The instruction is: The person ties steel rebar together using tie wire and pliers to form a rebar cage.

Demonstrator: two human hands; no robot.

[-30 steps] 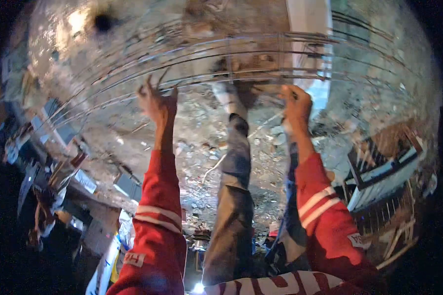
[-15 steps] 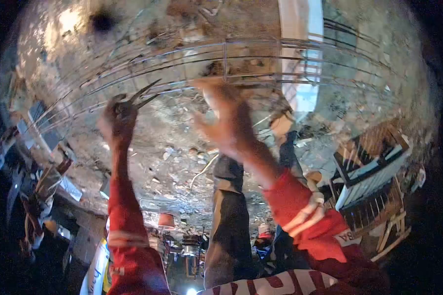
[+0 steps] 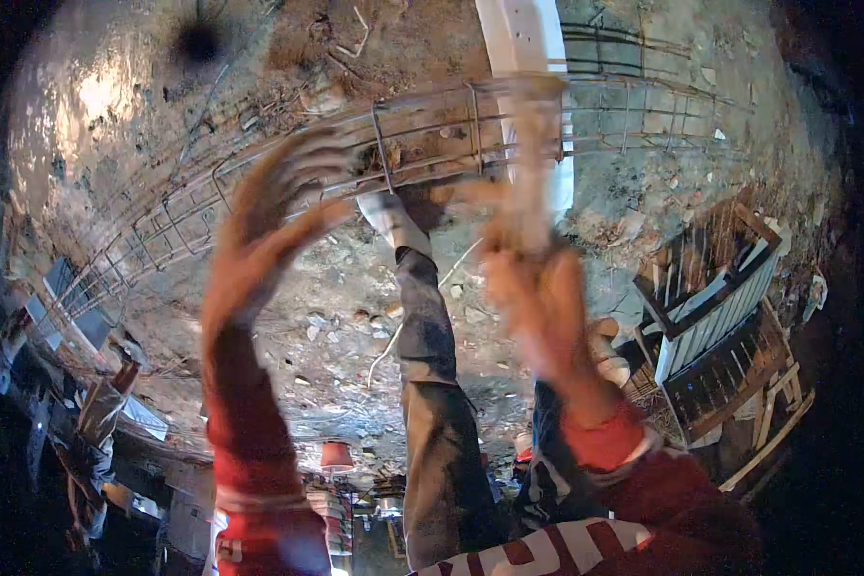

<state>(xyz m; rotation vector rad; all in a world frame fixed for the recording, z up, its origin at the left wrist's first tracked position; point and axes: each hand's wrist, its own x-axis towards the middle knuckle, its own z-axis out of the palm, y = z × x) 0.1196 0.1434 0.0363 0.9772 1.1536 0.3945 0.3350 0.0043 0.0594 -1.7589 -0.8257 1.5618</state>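
My left hand (image 3: pixel 259 226) is open, its fingers spread and curved at the near bars of a long rebar cage (image 3: pixel 475 130). The dark pincers it held before no longer show in it. My right hand (image 3: pixel 552 298) is smeared by motion, with fingers curled. A long blurred shape (image 3: pixel 533 163) rises from it across the cage and a pale beam; I cannot tell what this is. The cage lies crosswise in front of me, its thin stirrups upright between long bars. Red sleeves cover both my forearms.
A pale beam (image 3: pixel 523 38) runs beyond the cage. A slatted wooden frame (image 3: pixel 715 322) stands at the right. Rubble and a thin pale cable (image 3: pixel 384 360) lie on the dirt floor. My trousered leg (image 3: pixel 427 317) reaches toward the cage. A reddish bucket (image 3: pixel 336 456) is behind.
My left hand has gone from gripping pincers to open and has moved up and right to the cage. My right hand has shifted right, and its fingers have curled.
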